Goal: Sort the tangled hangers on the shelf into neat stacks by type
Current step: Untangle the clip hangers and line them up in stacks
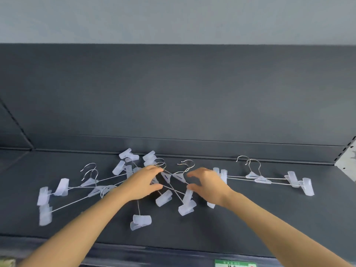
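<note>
On the dark shelf (250,218) the work is judged to be in its early part. At the right of the frame a pair of hangers (263,179) is laid one upon the other, hooks to the back and clips in line; this is the only part that can be called a stack. In the centre of the frame a tangled heap (163,198) is seen, with wires crossed at many angles and clear plastic clips pointing everywhere. At the left of the frame a loose group (92,185) of several hangers lies fanned out and overlapping, not aligned.

The left hand (143,183) is held over the middle of the heap with fingers spread and almost straight; nothing is seen to be gripped by it. The right hand (208,186) is held just right of the heap, relaxed, with fingers loosely curved, and nothing is held in it either. It is judged that a hanger is about to be chosen from the heap.

What is left: the heap must be taken apart and the loose group squared up. All hangers appear to be of the clip kind (the picture is too blurred for finer differences to be told). A green label (235,264) is seen at the bottom edge.
</note>
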Action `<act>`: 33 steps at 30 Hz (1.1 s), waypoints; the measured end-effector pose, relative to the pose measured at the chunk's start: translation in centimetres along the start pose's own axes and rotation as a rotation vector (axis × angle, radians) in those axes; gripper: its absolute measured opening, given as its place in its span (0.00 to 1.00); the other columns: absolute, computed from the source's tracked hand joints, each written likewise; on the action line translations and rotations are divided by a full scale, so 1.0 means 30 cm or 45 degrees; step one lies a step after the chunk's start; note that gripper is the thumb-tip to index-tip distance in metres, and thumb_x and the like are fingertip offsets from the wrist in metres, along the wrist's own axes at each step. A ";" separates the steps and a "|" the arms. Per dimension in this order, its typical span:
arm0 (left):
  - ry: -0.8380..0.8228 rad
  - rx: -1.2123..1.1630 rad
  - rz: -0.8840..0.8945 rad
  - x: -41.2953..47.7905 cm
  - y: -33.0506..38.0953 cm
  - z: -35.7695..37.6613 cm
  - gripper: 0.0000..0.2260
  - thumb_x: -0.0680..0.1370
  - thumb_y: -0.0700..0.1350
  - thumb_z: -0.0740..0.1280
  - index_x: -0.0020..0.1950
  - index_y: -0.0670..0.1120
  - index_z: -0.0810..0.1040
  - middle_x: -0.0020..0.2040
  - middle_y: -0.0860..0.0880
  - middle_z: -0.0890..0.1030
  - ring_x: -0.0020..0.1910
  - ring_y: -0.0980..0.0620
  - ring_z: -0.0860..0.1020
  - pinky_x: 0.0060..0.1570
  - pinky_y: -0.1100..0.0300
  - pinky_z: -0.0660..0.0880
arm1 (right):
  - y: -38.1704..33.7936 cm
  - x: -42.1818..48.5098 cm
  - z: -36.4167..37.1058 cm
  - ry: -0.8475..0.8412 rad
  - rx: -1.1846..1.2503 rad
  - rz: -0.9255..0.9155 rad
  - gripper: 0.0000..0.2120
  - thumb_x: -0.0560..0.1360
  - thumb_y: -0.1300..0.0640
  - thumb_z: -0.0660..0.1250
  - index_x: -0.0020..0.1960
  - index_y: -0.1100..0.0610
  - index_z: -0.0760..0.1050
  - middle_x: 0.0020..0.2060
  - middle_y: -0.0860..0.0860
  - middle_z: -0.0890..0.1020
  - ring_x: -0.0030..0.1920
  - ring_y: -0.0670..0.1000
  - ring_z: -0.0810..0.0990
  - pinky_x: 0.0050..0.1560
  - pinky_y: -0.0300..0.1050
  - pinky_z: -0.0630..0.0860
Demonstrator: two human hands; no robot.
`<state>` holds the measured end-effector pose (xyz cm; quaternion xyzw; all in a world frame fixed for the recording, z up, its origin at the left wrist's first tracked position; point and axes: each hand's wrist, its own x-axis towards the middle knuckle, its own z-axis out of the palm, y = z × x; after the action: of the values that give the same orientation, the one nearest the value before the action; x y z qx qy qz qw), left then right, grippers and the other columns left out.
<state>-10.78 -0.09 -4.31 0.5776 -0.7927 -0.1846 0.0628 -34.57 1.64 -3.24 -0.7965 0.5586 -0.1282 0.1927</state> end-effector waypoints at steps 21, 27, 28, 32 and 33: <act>0.054 0.096 0.120 0.006 -0.122 0.001 0.15 0.78 0.54 0.62 0.61 0.49 0.76 0.59 0.54 0.76 0.59 0.53 0.72 0.58 0.57 0.70 | -0.066 0.184 0.085 -0.048 0.010 0.474 0.16 0.73 0.66 0.58 0.29 0.57 0.59 0.26 0.51 0.67 0.27 0.51 0.66 0.24 0.40 0.60; 0.148 0.104 0.118 0.023 -0.102 -0.009 0.12 0.79 0.54 0.60 0.52 0.50 0.79 0.49 0.54 0.76 0.50 0.54 0.73 0.45 0.60 0.68 | -0.048 0.172 0.060 0.087 0.046 0.475 0.11 0.73 0.62 0.59 0.32 0.57 0.65 0.30 0.53 0.72 0.32 0.58 0.75 0.32 0.42 0.68; 0.157 0.107 0.127 0.027 -0.092 -0.012 0.12 0.80 0.53 0.60 0.54 0.50 0.79 0.51 0.54 0.77 0.52 0.54 0.73 0.47 0.60 0.69 | -0.046 0.167 0.057 0.094 0.046 0.461 0.11 0.73 0.61 0.59 0.32 0.57 0.66 0.30 0.54 0.72 0.32 0.58 0.73 0.33 0.43 0.68; 0.230 0.085 0.154 0.048 -0.055 -0.020 0.10 0.80 0.51 0.61 0.52 0.48 0.79 0.48 0.55 0.75 0.50 0.55 0.71 0.49 0.57 0.72 | -0.029 0.138 0.038 0.136 0.103 0.440 0.10 0.72 0.61 0.60 0.32 0.58 0.66 0.30 0.52 0.68 0.34 0.54 0.62 0.33 0.44 0.59; 0.257 0.078 0.149 0.053 -0.047 -0.020 0.10 0.79 0.50 0.62 0.51 0.47 0.79 0.48 0.55 0.75 0.48 0.55 0.71 0.48 0.57 0.73 | -0.019 0.133 0.037 0.161 0.139 0.443 0.11 0.72 0.60 0.61 0.31 0.56 0.66 0.29 0.51 0.67 0.34 0.53 0.62 0.33 0.44 0.60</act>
<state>-9.84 -2.10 -4.45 0.5475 -0.8201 -0.0972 0.1355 -32.26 -1.76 -4.02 -0.6666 0.6910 -0.1731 0.2194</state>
